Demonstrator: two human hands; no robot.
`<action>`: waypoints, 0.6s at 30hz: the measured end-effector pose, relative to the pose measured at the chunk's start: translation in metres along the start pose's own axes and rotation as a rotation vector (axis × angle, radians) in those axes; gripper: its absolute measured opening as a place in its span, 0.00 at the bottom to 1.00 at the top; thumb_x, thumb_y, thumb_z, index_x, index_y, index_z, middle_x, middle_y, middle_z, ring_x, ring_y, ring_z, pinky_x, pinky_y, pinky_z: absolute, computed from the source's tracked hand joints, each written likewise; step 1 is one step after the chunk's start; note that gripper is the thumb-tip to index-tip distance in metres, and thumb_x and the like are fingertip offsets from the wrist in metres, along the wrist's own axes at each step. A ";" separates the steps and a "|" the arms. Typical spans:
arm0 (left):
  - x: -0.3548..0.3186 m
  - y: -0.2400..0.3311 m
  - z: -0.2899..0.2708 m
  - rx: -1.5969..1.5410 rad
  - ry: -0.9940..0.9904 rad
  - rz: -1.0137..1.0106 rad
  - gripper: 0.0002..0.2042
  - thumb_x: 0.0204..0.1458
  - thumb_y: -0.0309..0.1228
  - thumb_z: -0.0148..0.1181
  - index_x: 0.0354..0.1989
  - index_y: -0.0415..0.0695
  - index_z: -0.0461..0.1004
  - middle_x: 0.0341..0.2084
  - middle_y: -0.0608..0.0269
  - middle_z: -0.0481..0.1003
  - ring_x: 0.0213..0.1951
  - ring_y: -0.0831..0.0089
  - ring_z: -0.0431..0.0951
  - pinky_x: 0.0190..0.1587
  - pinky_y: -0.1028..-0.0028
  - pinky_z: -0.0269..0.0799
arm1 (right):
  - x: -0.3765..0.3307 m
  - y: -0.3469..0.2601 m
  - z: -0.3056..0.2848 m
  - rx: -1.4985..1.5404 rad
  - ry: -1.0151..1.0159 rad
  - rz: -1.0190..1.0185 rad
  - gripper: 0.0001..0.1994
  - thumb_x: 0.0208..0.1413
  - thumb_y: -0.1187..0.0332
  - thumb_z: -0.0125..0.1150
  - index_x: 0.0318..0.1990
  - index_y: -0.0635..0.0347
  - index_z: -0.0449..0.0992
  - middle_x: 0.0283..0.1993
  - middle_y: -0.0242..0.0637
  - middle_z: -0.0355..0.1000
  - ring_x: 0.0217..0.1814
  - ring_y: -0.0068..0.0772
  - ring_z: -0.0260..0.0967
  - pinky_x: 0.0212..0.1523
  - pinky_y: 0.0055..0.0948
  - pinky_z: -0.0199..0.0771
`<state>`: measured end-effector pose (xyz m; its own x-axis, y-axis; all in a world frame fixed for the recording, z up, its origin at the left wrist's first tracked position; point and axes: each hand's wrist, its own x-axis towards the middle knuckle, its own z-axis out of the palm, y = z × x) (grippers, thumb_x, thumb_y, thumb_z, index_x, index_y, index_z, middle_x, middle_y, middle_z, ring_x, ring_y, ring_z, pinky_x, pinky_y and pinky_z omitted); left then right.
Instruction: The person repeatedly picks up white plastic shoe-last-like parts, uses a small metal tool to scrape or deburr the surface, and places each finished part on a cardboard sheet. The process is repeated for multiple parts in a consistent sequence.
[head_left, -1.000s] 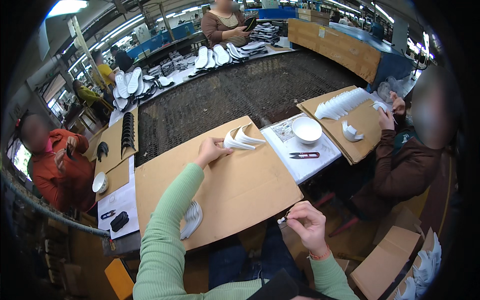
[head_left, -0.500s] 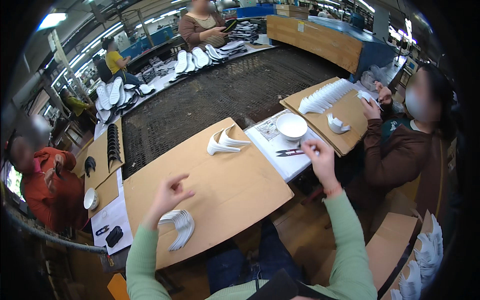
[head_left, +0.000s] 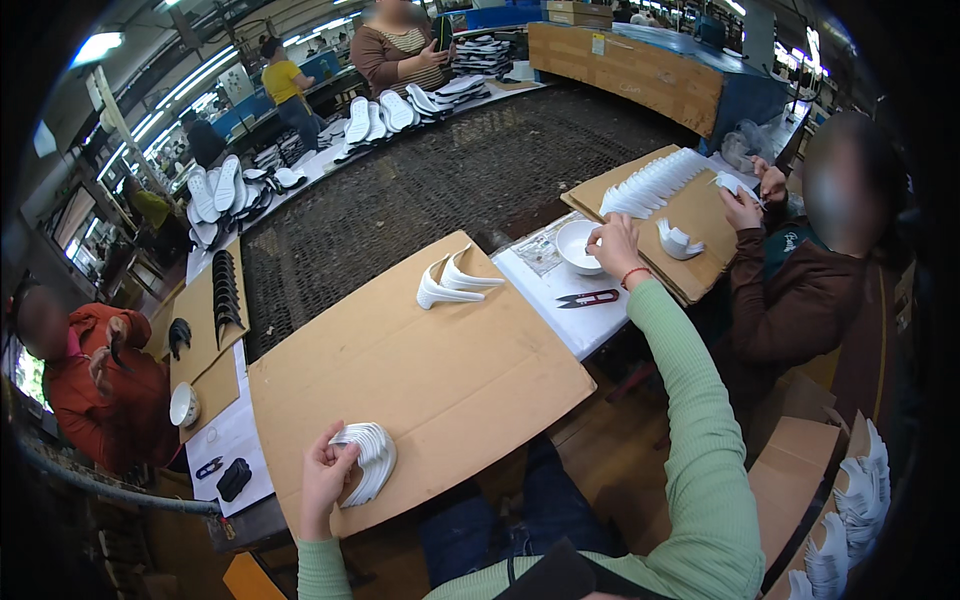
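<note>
Several white curved pieces [head_left: 375, 462], nested in a stack, lie on the cardboard sheet [head_left: 420, 370] directly against the left hand [head_left: 322, 478]. Its thumb and fingers are bent around the stack's left end with a small gap between them; whether they grip a piece or only touch the stack, I cannot tell. Well ahead of those fingers and to their right, two separate white pieces [head_left: 455, 284] rest near the sheet's far edge.

The right hand [head_left: 616, 243] reaches over the near rim of a white bowl [head_left: 574, 240], fingertips drawn nearly together and pointing inside; I cannot tell whether they have hold of anything. Just nearer than these fingers lie red-handled snips [head_left: 588, 298]. To their left, beside the bowl, a grey printed patch [head_left: 541, 254] shows on the white paper, its print too small to read. Rightward, a co-worker's board [head_left: 718, 212] bears a row of white pieces [head_left: 655, 184]; pale script marks that person's dark top [head_left: 787, 246]. Far beyond the right fingers, a large brown box [head_left: 650, 85] carries a small pale label [head_left: 598, 44] and faint lettering, neither clearly legible.
</note>
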<state>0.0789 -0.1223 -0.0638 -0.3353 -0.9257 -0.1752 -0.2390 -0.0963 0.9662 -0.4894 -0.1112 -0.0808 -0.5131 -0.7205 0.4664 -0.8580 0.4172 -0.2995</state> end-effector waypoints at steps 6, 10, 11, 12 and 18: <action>-0.014 0.006 -0.006 -0.030 0.037 -0.012 0.17 0.55 0.25 0.55 0.53 0.32 0.68 0.19 0.69 0.69 0.21 0.84 0.71 0.24 0.82 0.73 | 0.009 0.004 0.009 -0.081 -0.088 -0.029 0.03 0.33 0.69 0.69 0.20 0.50 0.82 0.57 0.47 0.64 0.67 0.55 0.48 0.64 0.50 0.44; -0.028 0.020 -0.023 0.120 0.039 0.035 0.12 0.56 0.23 0.48 0.43 0.32 0.75 0.23 0.65 0.73 0.25 0.82 0.74 0.25 0.80 0.76 | 0.009 0.004 0.014 -0.138 -0.099 -0.049 0.02 0.33 0.70 0.68 0.19 0.49 0.81 0.58 0.47 0.64 0.67 0.56 0.47 0.65 0.52 0.42; -0.034 0.024 -0.027 0.073 0.092 0.051 0.09 0.55 0.23 0.52 0.37 0.30 0.77 0.25 0.62 0.75 0.25 0.82 0.74 0.26 0.80 0.76 | 0.008 0.003 0.014 -0.138 -0.089 -0.058 0.02 0.33 0.69 0.68 0.19 0.49 0.81 0.59 0.47 0.63 0.68 0.56 0.46 0.65 0.52 0.41; -0.039 0.028 -0.031 0.111 0.136 0.052 0.08 0.54 0.22 0.54 0.37 0.30 0.77 0.24 0.62 0.74 0.25 0.82 0.74 0.26 0.80 0.77 | 0.008 0.002 0.013 -0.144 -0.088 -0.060 0.02 0.33 0.69 0.68 0.19 0.49 0.81 0.59 0.47 0.63 0.68 0.56 0.46 0.66 0.52 0.41; -0.061 0.058 -0.027 -0.118 0.325 0.159 0.19 0.47 0.18 0.62 0.50 0.30 0.69 0.33 0.57 0.75 0.31 0.77 0.78 0.32 0.79 0.79 | 0.005 0.002 0.003 -0.107 0.045 -0.014 0.02 0.36 0.68 0.67 0.22 0.48 0.83 0.54 0.42 0.68 0.65 0.50 0.51 0.64 0.48 0.46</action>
<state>0.1098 -0.0812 0.0080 -0.0485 -0.9984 0.0292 -0.0942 0.0336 0.9950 -0.4937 -0.1160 -0.0817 -0.4991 -0.7024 0.5075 -0.8615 0.4655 -0.2028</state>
